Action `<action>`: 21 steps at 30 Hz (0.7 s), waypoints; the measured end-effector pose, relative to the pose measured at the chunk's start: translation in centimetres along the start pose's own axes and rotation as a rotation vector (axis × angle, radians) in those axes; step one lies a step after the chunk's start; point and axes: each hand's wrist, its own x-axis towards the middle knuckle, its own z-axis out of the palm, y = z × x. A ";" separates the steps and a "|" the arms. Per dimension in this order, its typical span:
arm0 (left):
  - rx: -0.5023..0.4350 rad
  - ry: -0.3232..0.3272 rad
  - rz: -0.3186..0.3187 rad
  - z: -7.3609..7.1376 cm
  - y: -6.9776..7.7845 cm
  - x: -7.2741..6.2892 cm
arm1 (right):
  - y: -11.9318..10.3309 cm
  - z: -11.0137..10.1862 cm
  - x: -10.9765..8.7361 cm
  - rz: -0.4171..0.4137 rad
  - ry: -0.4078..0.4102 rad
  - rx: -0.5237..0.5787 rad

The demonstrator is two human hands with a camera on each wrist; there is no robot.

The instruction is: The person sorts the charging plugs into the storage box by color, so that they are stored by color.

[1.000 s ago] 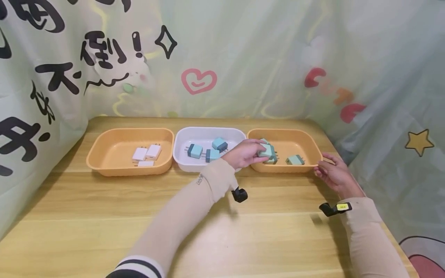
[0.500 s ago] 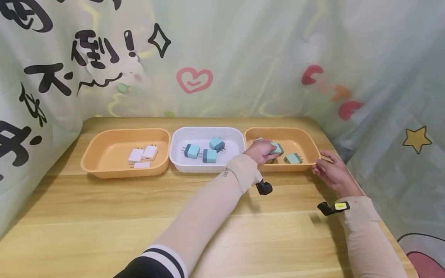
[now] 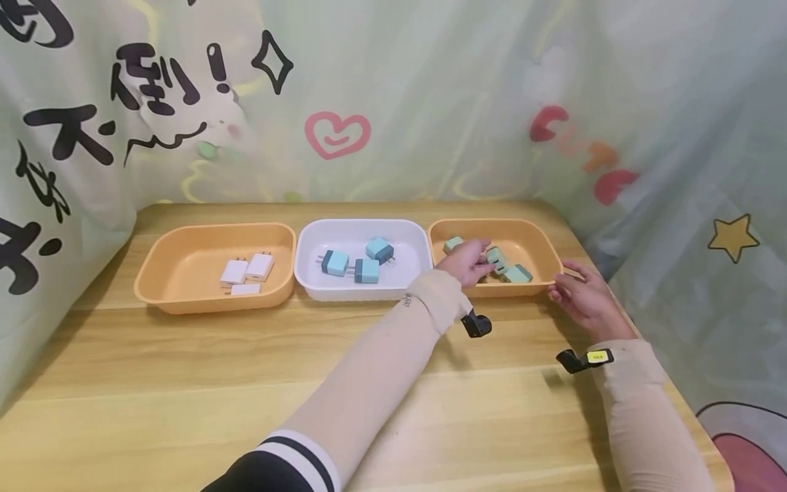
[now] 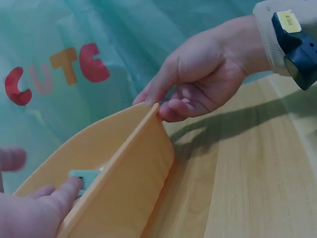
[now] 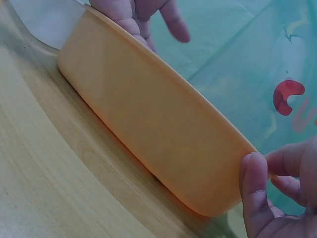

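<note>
My left hand (image 3: 466,262) is inside the right orange bin (image 3: 541,254), its thumb and fingers spread apart. In the left wrist view one fingertip lies against a green plug-in charger (image 4: 88,177). Beside that hand in the head view are a tilted charger (image 3: 495,260), another green charger (image 3: 518,273) to its right and one (image 3: 453,243) at the back left. Whatever lies under the hand is hidden. My right hand (image 3: 587,301) pinches the bin's right rim between thumb and fingers, as the right wrist view also shows, with the thumb (image 5: 255,183) on the outer wall.
A white bin (image 3: 363,294) in the middle holds several blue chargers with dark ends. At left, another orange bin (image 3: 178,270) contains white chargers (image 3: 259,266). All three bins stand side by side on the wooden table (image 3: 215,383), before a printed curtain (image 3: 430,102).
My left hand moved right, farther into the right bin, carrying a green charger, then let it go beside the others. My right hand has kept its hold on the rim.
</note>
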 end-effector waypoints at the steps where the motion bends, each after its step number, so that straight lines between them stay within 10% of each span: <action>1: -0.033 -0.009 -0.012 -0.2 0.2 -0.1 | 0.0 0.1 0.1 0.004 -0.003 0.000; 8: -0.158 -0.042 -0.047 -1.2 1.2 -0.3 | 0.0 0.7 0.9 0.025 -0.019 -0.021; 14: 0.051 -0.155 0.050 -2.8 3.2 -2.6 | -0.2 0.9 1.4 0.034 -0.048 -0.025; 21: 0.240 -0.179 0.238 -7.9 7.2 -8.0 | -0.5 0.9 1.2 0.022 0.000 -0.126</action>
